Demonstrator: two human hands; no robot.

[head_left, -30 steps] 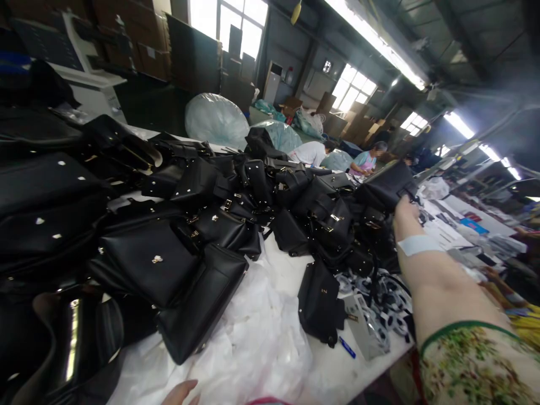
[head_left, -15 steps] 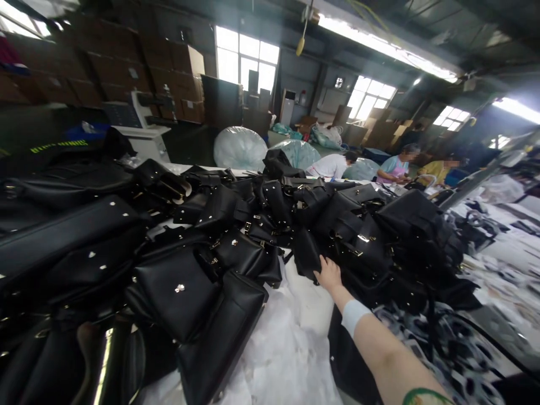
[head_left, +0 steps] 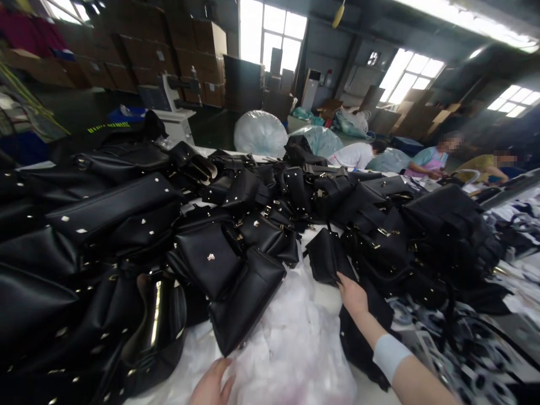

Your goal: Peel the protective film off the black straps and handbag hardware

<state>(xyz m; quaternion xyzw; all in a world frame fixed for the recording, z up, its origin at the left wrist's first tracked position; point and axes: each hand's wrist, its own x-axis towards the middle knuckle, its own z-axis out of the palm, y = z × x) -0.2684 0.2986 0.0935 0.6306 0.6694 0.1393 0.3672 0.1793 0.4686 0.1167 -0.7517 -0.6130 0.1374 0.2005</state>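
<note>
My right hand [head_left: 353, 296] grips the lower corner of a small black leather-like bag [head_left: 328, 256], its fingers partly hidden behind the edge. A pale band circles that wrist. Low in the view, my left hand [head_left: 213, 384] reaches in with thumb and fingers apart, holding nothing that shows. Just ahead of it lies the bottom end of a long black bag [head_left: 248, 298]. Between my hands spreads a heap of white, crumpled soft sheets [head_left: 295, 337]. Left of the long bag is a black bag with a small metal fitting [head_left: 206, 261].
Many black bags with gold-coloured fittings pile across the table [head_left: 360, 388]. Grey-and-white ring-shaped pieces [head_left: 485, 360] lie at the right. Large filled plastic sacks [head_left: 260, 134] and several people stand or sit beyond, with stacked cartons [head_left: 169, 62] at the back left.
The view has swung left. My left hand has come into view at the bottom. My right hand has drawn the small black bag slightly nearer.
</note>
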